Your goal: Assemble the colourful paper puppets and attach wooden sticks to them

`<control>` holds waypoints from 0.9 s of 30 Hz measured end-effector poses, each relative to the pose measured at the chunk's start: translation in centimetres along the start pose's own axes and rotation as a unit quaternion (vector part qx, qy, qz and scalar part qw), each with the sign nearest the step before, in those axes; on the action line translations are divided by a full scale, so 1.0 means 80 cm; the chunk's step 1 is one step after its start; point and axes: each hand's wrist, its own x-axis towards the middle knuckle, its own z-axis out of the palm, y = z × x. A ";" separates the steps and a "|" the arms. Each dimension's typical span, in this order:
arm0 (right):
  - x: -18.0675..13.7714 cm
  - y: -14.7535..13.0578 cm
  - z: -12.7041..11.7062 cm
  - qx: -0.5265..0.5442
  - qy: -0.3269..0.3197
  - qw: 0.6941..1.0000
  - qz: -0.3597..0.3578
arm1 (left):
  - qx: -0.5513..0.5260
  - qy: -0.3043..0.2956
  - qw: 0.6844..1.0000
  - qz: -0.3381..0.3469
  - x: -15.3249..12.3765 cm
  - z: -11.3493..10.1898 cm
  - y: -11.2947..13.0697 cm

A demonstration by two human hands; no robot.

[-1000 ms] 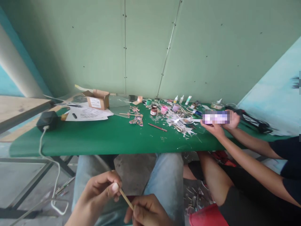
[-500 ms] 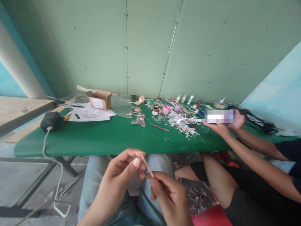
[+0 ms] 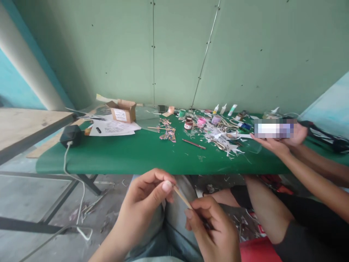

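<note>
Over my lap, my right hand (image 3: 211,225) pinches a thin wooden stick (image 3: 183,197) between thumb and forefinger. The stick slants up to the left. At its upper tip the thumb and forefinger of my left hand (image 3: 152,198) are pressed together, with the other fingers curled. A tiny dark bit shows at that tip, too small to name. Beyond my hands, on the green table (image 3: 120,156), lie patterned paper scraps (image 3: 167,135) with another thin stick across them, and a reddish pencil-like tool (image 3: 193,144).
Paint jars (image 3: 188,123), glue bottles (image 3: 223,108) and a heap of paper cuttings (image 3: 226,143) cover the table's right half. A cardboard box (image 3: 124,112), papers (image 3: 111,127) and a black adapter (image 3: 70,135) are at left. Beside me a person's hands (image 3: 278,146) hold a blurred-out object.
My left thumb and forefinger have closed over the stick's tip, where they were slightly apart. The view has shifted a little to the left, so the table sits further right.
</note>
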 end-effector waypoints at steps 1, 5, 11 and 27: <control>0.001 0.000 -0.001 -0.009 0.004 1.000 -0.005 | 0.023 -0.001 1.000 0.008 0.001 -0.001 0.002; 0.000 -0.001 -0.007 -0.013 -0.010 1.000 -0.004 | 0.109 -0.018 0.992 0.053 0.005 -0.005 0.005; -0.009 0.003 -0.010 0.075 -0.061 0.991 0.096 | 0.068 -0.049 0.995 0.047 0.006 -0.003 -0.018; -0.004 0.033 -0.010 0.382 -0.295 0.819 0.311 | -0.011 -0.044 0.999 -0.006 -0.005 0.003 -0.033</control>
